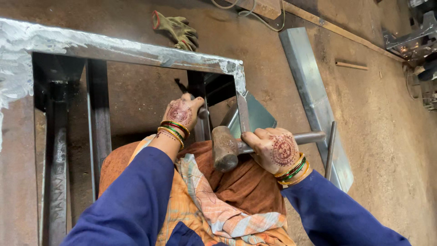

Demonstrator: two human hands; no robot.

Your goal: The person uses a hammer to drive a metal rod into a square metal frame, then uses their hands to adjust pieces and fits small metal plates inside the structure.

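My right hand (272,146) grips the metal handle of a heavy hammer (224,148), close behind its rusty head, which points down and left. My left hand (182,112) is closed around a thin dark tool (182,85) that pokes up past my thumb, held against an upright bar of the steel frame (136,52). The hammer head hangs just right of my left wrist, apart from it. Both wrists wear coloured bangles. The lower end of the thin tool is hidden by my fingers.
A worn work glove (177,29) lies on the dirt floor beyond the frame. A long flat steel plate (314,100) lies to the right, with a thin rod (331,150) across it. Machine parts (416,41) stand at the far right. Cables run at the top.
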